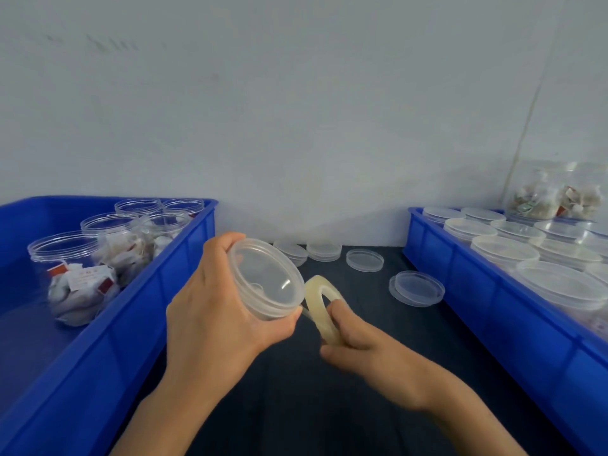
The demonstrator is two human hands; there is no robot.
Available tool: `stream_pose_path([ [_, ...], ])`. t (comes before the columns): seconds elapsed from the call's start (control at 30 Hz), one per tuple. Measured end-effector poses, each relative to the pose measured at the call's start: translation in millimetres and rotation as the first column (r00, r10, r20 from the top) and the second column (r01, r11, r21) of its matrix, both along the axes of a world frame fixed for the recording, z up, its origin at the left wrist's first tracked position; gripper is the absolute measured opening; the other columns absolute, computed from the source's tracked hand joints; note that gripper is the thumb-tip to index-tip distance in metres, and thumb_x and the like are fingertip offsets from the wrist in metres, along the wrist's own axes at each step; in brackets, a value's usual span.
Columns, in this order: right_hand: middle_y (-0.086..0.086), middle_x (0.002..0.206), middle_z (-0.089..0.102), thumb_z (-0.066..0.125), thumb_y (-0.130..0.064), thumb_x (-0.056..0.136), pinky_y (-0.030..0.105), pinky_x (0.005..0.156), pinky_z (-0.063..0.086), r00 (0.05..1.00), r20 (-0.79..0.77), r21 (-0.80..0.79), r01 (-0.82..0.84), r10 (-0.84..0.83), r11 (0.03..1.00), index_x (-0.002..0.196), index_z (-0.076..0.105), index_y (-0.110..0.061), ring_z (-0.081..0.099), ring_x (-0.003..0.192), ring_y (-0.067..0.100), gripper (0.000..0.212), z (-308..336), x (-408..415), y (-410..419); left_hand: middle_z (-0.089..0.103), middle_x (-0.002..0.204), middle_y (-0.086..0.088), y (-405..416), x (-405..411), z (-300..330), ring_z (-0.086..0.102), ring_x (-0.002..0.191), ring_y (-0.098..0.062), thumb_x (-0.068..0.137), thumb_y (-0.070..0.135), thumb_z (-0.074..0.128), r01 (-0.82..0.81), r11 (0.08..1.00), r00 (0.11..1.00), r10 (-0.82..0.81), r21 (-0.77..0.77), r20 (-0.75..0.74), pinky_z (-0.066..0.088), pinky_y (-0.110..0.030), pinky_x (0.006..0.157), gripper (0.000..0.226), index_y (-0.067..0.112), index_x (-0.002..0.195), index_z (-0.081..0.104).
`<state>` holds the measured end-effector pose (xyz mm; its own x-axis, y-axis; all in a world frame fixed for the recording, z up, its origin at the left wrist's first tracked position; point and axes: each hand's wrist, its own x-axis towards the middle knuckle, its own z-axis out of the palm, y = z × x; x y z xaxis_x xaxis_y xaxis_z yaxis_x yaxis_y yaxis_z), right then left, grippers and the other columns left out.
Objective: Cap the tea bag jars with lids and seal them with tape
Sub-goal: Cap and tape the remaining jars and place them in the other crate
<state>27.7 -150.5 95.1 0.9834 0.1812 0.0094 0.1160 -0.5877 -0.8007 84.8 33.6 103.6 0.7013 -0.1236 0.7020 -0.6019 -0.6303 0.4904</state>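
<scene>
Two hands busy: left hand (210, 311) grips the capped jar (266, 279), right hand (355, 337) pinches the tape roll (324, 309), whose short free strip could fold onto itself before reaching the lid seam.

Capped clear jar (266, 278) tilted sideways, touching translucent tape roll (324, 306)

Both hands (214, 311) (358, 337) curled, gripping.

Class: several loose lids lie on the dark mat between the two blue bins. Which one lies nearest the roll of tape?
The lid beside the right bin, nearest the camera. It lies just right of the tape roll; the other loose lids sit farther back, toward the wall.
</scene>
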Motion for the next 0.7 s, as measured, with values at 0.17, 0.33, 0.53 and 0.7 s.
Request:
stream_pose_path([
  [0.17, 0.000, 0.071, 0.041, 0.041, -0.045, 0.098, 0.050, 0.069, 0.037, 0.986, 0.119, 0.001, 0.117, -0.116, 0.993, 0.087, 0.042, -0.006, 0.038, 0.067, 0.016, 0.040, -1.4, 0.9, 6.4, 0.057, 0.104, 0.013, -1.2, -3.5, -0.5, 0.052, 0.081, -0.010, 0.042, 0.058, 0.078, 0.020, 1.000, 1.000, -0.020, 0.010, 0.005, 0.031, -0.012, 0.061, 0.096, 0.022, 0.124, 0.044],
  [0.33, 0.005, 0.072, 0.048, 0.043, -0.040, 0.097, 0.040, 0.061, 0.039, 0.950, 0.224, -0.187, 0.262, -0.219, 0.947, 0.081, 0.043, -0.013, 0.040, 0.062, 0.013, 0.031, -5.7, 3.5, 7.5, 0.057, 0.107, 0.012, -3.8, -5.3, -1.9, 0.053, 0.084, -0.009, 0.042, 0.057, 0.078, 0.061, 0.997, 0.998, -0.061, 0.044, 0.008, 0.031, -0.008, 0.066, 0.097, 0.020, 0.125, 0.045],
  [0.53, 0.000, 0.074, 0.057, 0.038, -0.041, 0.098, 0.025, 0.059, 0.038, 0.889, 0.357, -0.327, 0.408, -0.289, 0.852, 0.082, 0.051, -0.019, 0.048, 0.064, 0.013, 0.030, -7.1, 3.6, 15.2, 0.057, 0.103, 0.013, -9.8, -9.8, -7.1, 0.054, 0.082, -0.004, 0.044, 0.061, 0.076, 0.112, 0.990, 0.992, -0.116, 0.084, 0.042, 0.032, -0.006, 0.064, 0.095, 0.021, 0.123, 0.044],
  [0.7, -0.008, 0.075, 0.057, 0.040, -0.026, 0.097, 0.028, 0.062, 0.034, 0.847, 0.429, -0.369, 0.481, -0.314, 0.795, 0.090, 0.046, -0.023, 0.056, 0.073, 0.015, 0.009, -11.0, 6.0, 23.7, 0.062, 0.108, 0.010, -17.8, -10.4, -13.4, 0.063, 0.087, -0.012, 0.042, 0.062, 0.078, 0.092, 0.992, 0.994, -0.096, 0.082, 0.044, 0.043, -0.018, 0.068, 0.096, 0.025, 0.122, 0.041],
])
